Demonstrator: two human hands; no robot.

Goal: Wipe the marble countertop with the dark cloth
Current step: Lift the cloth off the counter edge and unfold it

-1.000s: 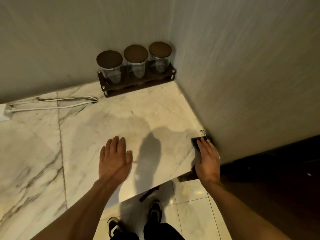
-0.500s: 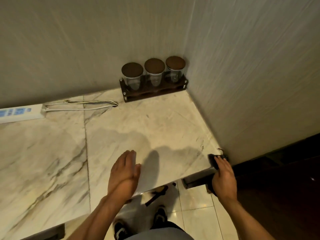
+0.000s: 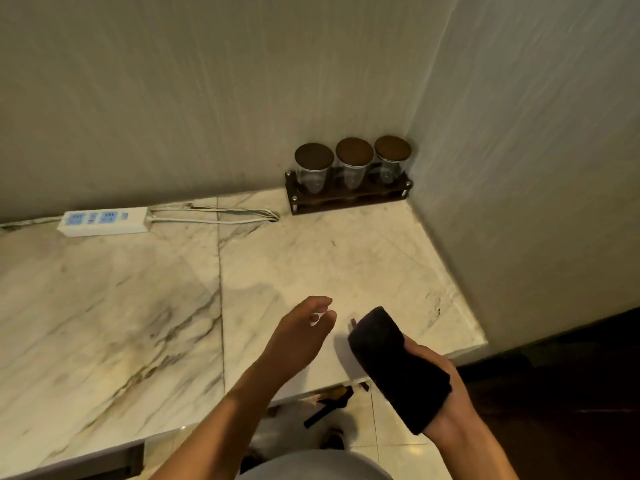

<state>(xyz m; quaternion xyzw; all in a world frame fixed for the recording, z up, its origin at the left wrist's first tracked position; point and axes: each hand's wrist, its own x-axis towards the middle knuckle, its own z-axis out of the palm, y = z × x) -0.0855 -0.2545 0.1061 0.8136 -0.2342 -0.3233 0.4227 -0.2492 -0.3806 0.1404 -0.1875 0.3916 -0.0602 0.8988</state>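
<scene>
The white marble countertop (image 3: 145, 323) with grey veins fills the left and middle of the view, running into a wall corner at the right. A folded dark cloth (image 3: 394, 362) is lifted over the counter's front edge, draped over my right hand (image 3: 441, 386), which grips it from beneath. My left hand (image 3: 298, 336) hovers just left of the cloth, above the counter, fingers loosely curled and holding nothing.
A dark wooden rack (image 3: 348, 197) with three lidded glass jars stands in the back corner. A white power strip (image 3: 104, 221) and its looped cable (image 3: 221, 216) lie along the back wall. Tiled floor and my shoes show below the counter edge.
My right hand has lifted the cloth from the counter's right front corner and brought it left and up. My left hand has risen off the marble. The view has shifted left, revealing the power strip.
</scene>
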